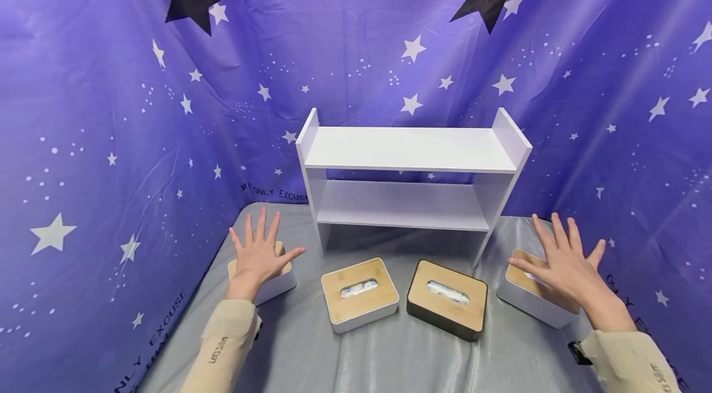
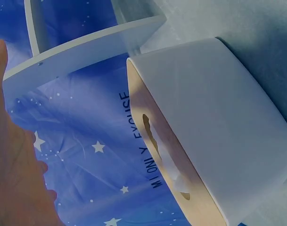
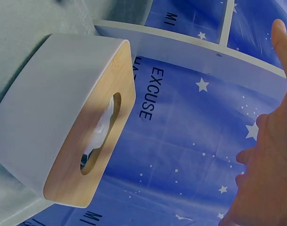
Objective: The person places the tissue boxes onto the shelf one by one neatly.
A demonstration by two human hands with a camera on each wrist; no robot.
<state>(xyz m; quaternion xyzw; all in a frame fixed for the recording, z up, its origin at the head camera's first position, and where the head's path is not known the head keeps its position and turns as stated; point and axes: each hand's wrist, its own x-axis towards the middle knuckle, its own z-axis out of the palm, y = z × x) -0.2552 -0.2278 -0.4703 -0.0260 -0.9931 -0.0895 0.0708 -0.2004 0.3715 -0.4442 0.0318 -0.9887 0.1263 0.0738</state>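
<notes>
My left hand (image 1: 258, 262) is spread flat above a white tissue box (image 1: 276, 287) with a wooden lid, hiding part of it. In the left wrist view that tissue box (image 2: 214, 127) stands apart from the palm, tissue showing in its slot. On the other side, my right hand (image 1: 568, 269) spreads its fingers over another white tissue box (image 1: 534, 305), also wood-topped. The right wrist view shows this tissue box (image 3: 63, 108) away from the hand, which holds nothing. Between the hands lie a white tissue box (image 1: 361, 319) and a dark-sided tissue box (image 1: 445, 324), both with wooden lids.
A white two-tier shelf (image 1: 411, 149) stands behind the boxes, its lower board (image 1: 403, 204) bare. Grey cloth (image 1: 300, 356) covers the table. Purple star-printed curtains (image 1: 356, 41) close in the back and both sides.
</notes>
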